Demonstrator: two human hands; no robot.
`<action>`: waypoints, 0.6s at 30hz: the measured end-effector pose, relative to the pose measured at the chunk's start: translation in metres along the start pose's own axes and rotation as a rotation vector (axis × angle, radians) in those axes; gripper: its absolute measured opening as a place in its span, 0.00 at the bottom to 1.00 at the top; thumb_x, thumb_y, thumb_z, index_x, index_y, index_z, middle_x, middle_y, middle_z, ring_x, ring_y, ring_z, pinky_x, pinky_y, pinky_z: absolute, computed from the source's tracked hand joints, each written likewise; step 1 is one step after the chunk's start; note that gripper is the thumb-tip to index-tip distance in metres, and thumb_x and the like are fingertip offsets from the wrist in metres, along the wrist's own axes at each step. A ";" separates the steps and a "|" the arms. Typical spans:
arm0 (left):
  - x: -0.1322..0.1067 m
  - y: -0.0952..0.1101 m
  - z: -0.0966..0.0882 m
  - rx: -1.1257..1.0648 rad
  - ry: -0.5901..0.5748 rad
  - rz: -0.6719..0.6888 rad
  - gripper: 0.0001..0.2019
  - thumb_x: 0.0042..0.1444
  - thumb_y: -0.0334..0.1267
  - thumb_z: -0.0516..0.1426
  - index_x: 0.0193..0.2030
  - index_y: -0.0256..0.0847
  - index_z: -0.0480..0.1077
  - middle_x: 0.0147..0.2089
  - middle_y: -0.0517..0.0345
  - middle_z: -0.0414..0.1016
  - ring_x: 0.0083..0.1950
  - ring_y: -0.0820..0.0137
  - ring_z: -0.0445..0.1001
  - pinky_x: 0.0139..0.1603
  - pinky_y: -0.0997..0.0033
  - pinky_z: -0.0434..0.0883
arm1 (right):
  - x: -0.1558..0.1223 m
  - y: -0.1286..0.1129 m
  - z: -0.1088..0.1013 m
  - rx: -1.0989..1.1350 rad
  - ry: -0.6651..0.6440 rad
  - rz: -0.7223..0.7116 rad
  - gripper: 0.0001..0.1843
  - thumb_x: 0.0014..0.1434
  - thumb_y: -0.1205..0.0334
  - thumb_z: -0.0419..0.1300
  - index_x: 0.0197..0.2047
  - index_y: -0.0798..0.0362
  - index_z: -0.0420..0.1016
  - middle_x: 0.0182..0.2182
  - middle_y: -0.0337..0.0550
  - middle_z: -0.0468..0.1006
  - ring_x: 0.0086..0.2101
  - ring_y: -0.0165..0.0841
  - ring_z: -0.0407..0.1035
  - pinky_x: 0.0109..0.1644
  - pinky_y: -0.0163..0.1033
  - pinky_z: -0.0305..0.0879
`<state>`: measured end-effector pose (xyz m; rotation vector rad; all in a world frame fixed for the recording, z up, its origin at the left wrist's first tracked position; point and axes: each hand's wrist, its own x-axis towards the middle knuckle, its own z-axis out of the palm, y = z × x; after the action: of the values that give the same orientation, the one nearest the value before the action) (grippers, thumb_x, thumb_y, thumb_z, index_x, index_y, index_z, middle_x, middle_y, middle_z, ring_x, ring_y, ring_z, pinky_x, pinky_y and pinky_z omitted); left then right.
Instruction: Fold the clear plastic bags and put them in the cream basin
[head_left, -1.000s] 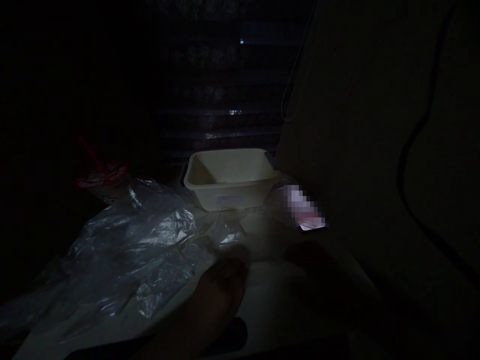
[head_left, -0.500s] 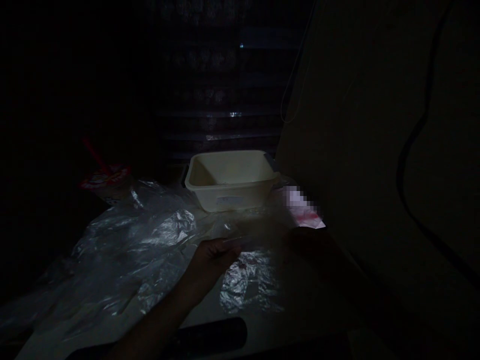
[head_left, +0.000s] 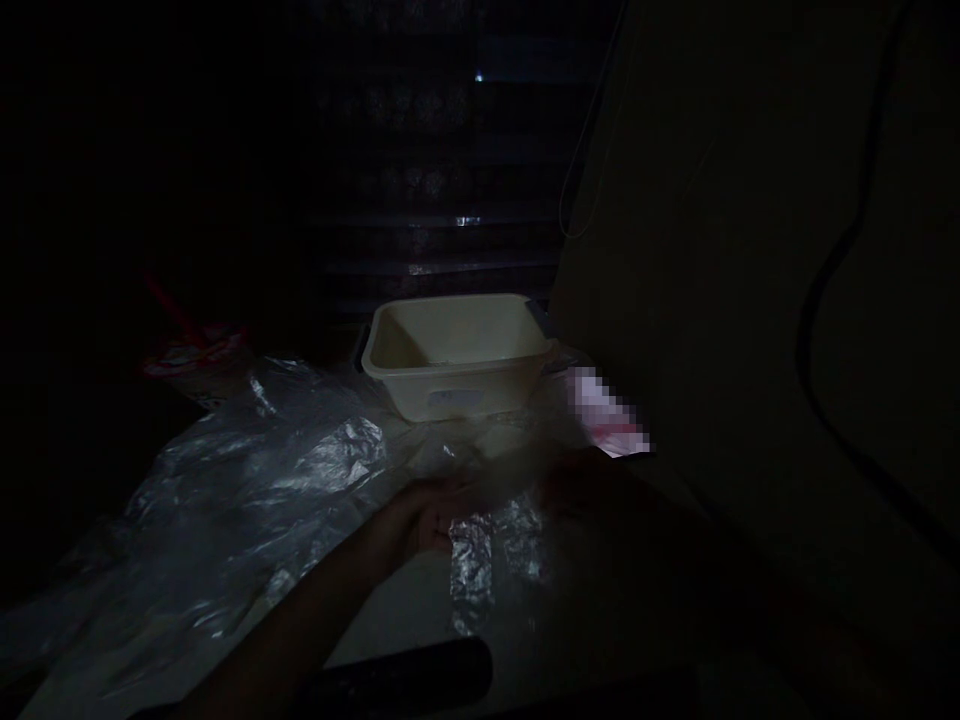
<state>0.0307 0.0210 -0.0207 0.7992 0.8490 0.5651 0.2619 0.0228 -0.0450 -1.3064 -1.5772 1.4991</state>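
A red packet (head_left: 196,352) sits far left beside crumpled plastic sheeting (head_left: 247,490) spread over the pale table (head_left: 416,605). The left hand (head_left: 427,512) has its fingers curled onto the top edge of a small clear bag (head_left: 480,555), which hangs just above the table. The right hand (head_left: 581,490) is at the bag's other edge, too dark to read its grip. A light, even pinch on both sides would probably keep the film flat. A cream tub (head_left: 457,385) stands behind, by a dim wall (head_left: 750,300).

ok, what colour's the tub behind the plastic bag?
Cream, plain; the tub shows best in the head view.
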 end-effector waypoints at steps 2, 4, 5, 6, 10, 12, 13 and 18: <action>0.002 0.006 0.000 0.051 -0.072 -0.041 0.16 0.42 0.48 0.54 0.29 0.36 0.71 0.28 0.55 0.73 0.29 0.69 0.70 0.30 0.73 0.64 | 0.006 -0.009 -0.002 0.131 -0.135 0.143 0.16 0.43 0.52 0.58 0.26 0.60 0.69 0.22 0.41 0.71 0.24 0.29 0.67 0.28 0.37 0.64; 0.006 0.010 0.001 0.164 -0.090 -0.037 0.14 0.41 0.45 0.56 0.26 0.35 0.72 0.22 0.58 0.71 0.24 0.74 0.67 0.24 0.78 0.61 | 0.011 -0.020 -0.003 0.127 -0.236 0.188 0.15 0.40 0.54 0.60 0.24 0.59 0.69 0.21 0.39 0.71 0.22 0.28 0.67 0.28 0.36 0.63; 0.008 0.010 0.002 0.207 -0.092 -0.030 0.11 0.40 0.42 0.58 0.24 0.34 0.71 0.20 0.60 0.69 0.21 0.76 0.65 0.21 0.80 0.59 | 0.013 -0.024 -0.003 0.083 -0.261 0.171 0.14 0.41 0.55 0.60 0.24 0.59 0.70 0.21 0.39 0.71 0.22 0.27 0.66 0.28 0.36 0.63; 0.010 0.010 0.003 0.230 -0.093 -0.023 0.10 0.39 0.40 0.59 0.22 0.33 0.71 0.17 0.62 0.67 0.19 0.78 0.63 0.20 0.81 0.57 | 0.015 -0.027 -0.003 0.031 -0.261 0.139 0.13 0.41 0.55 0.60 0.23 0.59 0.70 0.20 0.39 0.71 0.22 0.27 0.66 0.28 0.35 0.62; 0.014 0.005 0.004 0.213 -0.037 0.014 0.09 0.39 0.37 0.60 0.21 0.32 0.70 0.17 0.61 0.68 0.19 0.77 0.63 0.20 0.80 0.58 | 0.019 -0.019 -0.002 -0.101 -0.111 0.056 0.13 0.47 0.55 0.55 0.27 0.56 0.71 0.26 0.42 0.73 0.28 0.31 0.68 0.31 0.37 0.63; 0.014 0.003 0.004 0.159 0.030 0.055 0.09 0.42 0.39 0.58 0.25 0.33 0.70 0.20 0.60 0.70 0.21 0.75 0.66 0.22 0.78 0.61 | 0.019 -0.008 -0.001 -0.085 -0.087 0.063 0.18 0.54 0.53 0.45 0.32 0.56 0.71 0.31 0.45 0.74 0.31 0.32 0.68 0.32 0.39 0.64; 0.014 0.003 0.004 0.126 0.065 0.077 0.10 0.43 0.40 0.57 0.28 0.33 0.70 0.21 0.59 0.70 0.22 0.74 0.67 0.23 0.78 0.62 | 0.019 -0.003 0.001 -0.037 -0.103 0.064 0.22 0.57 0.54 0.39 0.35 0.56 0.70 0.33 0.47 0.73 0.33 0.32 0.69 0.33 0.40 0.64; 0.015 0.002 0.005 -0.011 0.179 0.127 0.12 0.45 0.40 0.56 0.34 0.35 0.69 0.24 0.58 0.71 0.26 0.73 0.69 0.30 0.75 0.65 | 0.018 0.009 0.013 0.299 -0.053 0.141 0.24 0.58 0.56 0.36 0.35 0.58 0.69 0.35 0.50 0.73 0.34 0.33 0.69 0.36 0.43 0.64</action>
<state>0.0424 0.0305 -0.0235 0.8046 0.9629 0.7621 0.2460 0.0336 -0.0598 -1.2330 -1.2528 1.7908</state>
